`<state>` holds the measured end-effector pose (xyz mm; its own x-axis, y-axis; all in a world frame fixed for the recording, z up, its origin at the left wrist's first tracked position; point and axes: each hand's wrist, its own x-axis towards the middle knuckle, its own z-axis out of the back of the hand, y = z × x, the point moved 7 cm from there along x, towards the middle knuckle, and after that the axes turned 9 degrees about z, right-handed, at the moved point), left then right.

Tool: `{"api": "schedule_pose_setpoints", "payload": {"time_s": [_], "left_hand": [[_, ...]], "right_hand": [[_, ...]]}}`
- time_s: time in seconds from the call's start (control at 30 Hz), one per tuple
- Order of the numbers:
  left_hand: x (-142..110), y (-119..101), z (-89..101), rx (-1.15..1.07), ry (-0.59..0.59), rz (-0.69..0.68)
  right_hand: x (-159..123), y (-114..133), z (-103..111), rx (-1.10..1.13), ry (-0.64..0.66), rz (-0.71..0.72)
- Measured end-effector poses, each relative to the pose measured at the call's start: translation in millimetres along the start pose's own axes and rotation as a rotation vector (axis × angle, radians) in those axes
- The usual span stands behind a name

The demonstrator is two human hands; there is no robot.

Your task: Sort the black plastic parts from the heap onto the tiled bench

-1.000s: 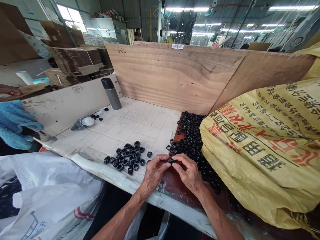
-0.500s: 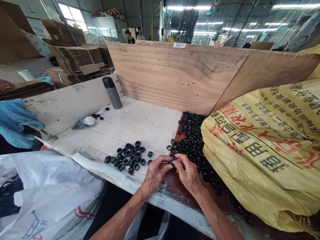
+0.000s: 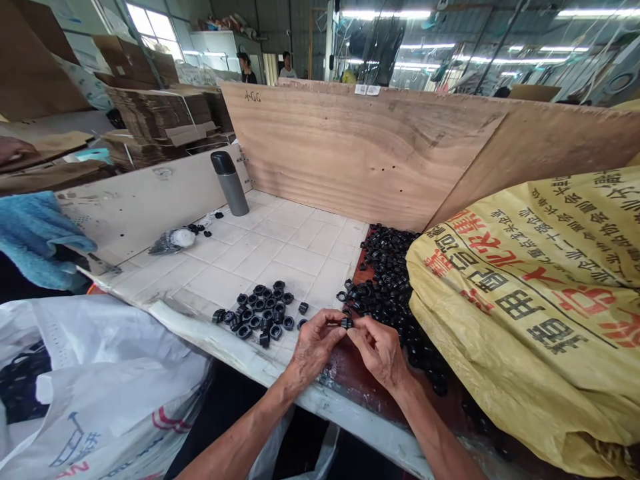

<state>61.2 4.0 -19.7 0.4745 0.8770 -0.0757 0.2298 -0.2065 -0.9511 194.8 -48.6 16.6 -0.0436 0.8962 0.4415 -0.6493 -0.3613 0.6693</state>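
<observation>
My left hand (image 3: 316,345) and my right hand (image 3: 381,353) meet above the bench edge, their fingertips pinching a small black ring (image 3: 346,323) between them. The fingers hide part of the ring. Just right of my hands lies a large heap of similar black rings (image 3: 387,280), spread on a reddish board (image 3: 363,272). Left of my left hand, a smaller cluster of black rings (image 3: 260,312) sits on the white tiled bench top (image 3: 285,260), a short gap away from my fingers.
A yellow printed woven sack (image 3: 520,313) bulges at the right. A plywood board (image 3: 360,153) stands behind the bench, with a grey flask (image 3: 230,183) at the back left. A white sack (image 3: 100,393) holding black items lies lower left. Cardboard stacks (image 3: 160,113) stand beyond.
The whole view has drifted slightly, so the bench sits a little further right. My hands stay together, with the fingers shifted slightly on the ring.
</observation>
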Motion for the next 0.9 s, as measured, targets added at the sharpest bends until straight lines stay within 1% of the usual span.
{"api": "schedule_pose_setpoints", "payload": {"time_s": [0.07,0.2,0.27,0.4,0.5,0.63,0.73,0.8,0.9], "left_hand": [[0.5,1.8,1.1,-0.006,-0.007,0.011],[0.6,1.4,2.6,0.014,-0.019,0.001],[0.2,-0.5,2.1,0.017,-0.016,-0.008],[-0.6,-3.6,0.7,0.028,-0.020,-0.011],[-1.0,-4.6,0.0,0.039,-0.021,-0.022],[-1.0,-3.6,0.2,0.051,-0.018,-0.032],[-1.2,-3.1,-0.1,0.048,-0.007,-0.027],[-1.7,-3.9,-0.3,0.040,-0.006,-0.028],[-2.5,-4.7,-0.7,0.035,-0.004,-0.019]], "right_hand": [[-0.1,2.4,1.2,-0.011,0.002,0.005],[1.0,2.4,3.6,0.061,-0.020,-0.029],[2.3,4.4,3.6,0.048,-0.003,-0.017],[3.8,7.1,7.1,0.037,-0.023,-0.007],[3.7,7.6,5.9,0.008,0.005,0.003],[3.4,5.8,7.2,0.029,-0.031,0.016],[3.4,3.7,7.3,0.001,-0.034,-0.001],[3.5,3.7,8.3,0.018,-0.047,-0.007],[4.2,6.6,7.2,0.061,-0.035,0.029]]}}
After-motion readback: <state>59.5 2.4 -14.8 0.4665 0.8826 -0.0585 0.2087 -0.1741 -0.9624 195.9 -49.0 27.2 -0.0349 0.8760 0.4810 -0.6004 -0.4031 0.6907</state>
